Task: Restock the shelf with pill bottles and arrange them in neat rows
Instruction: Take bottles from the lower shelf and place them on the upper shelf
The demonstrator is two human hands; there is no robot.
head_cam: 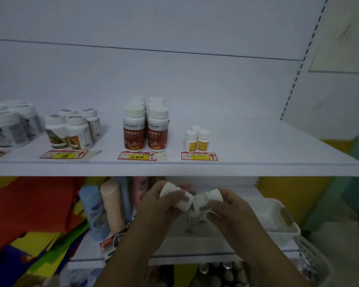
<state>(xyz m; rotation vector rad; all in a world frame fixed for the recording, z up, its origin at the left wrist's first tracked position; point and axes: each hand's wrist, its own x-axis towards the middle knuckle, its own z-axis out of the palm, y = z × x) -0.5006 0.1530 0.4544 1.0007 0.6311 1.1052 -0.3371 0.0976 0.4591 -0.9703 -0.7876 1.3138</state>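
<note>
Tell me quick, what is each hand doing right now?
Left hand: closed around a small white pill bottle.
Right hand: closed around another white bottle.

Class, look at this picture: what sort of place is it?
Probably a shop, perhaps a pharmacy: price tags line the shelf, with pill bottles grouped behind them.
</note>
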